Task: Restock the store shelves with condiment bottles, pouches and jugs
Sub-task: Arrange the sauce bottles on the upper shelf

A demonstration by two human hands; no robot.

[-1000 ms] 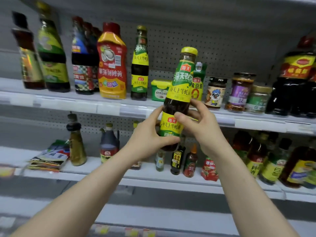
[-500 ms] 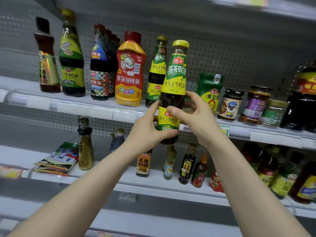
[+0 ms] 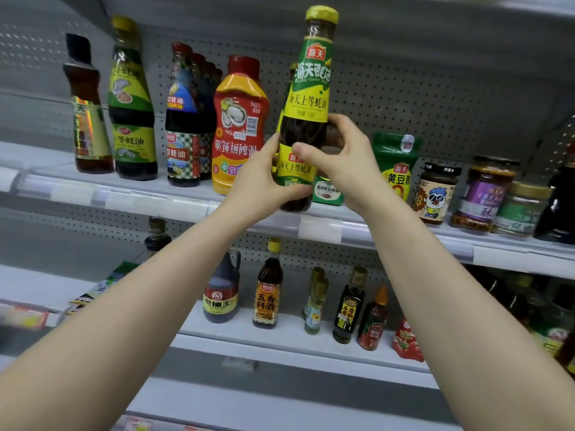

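I see the left hand (image 3: pixel 261 178) gripping oyster sauce bottle (image 3: pixel 306 119) low | right hand (image 3: pixel 345 157) gripping its middle | bottle upright over upper shelf (image 3: pixel 193 206) edge, beside red squeeze bottle (image 3: pixel 238 126)

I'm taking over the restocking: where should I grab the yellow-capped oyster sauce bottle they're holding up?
Likely the green-labelled upper half of the oyster sauce bottle, reached from above: it is held near upright, and the left hand and right hand wrap its lower body from both sides.
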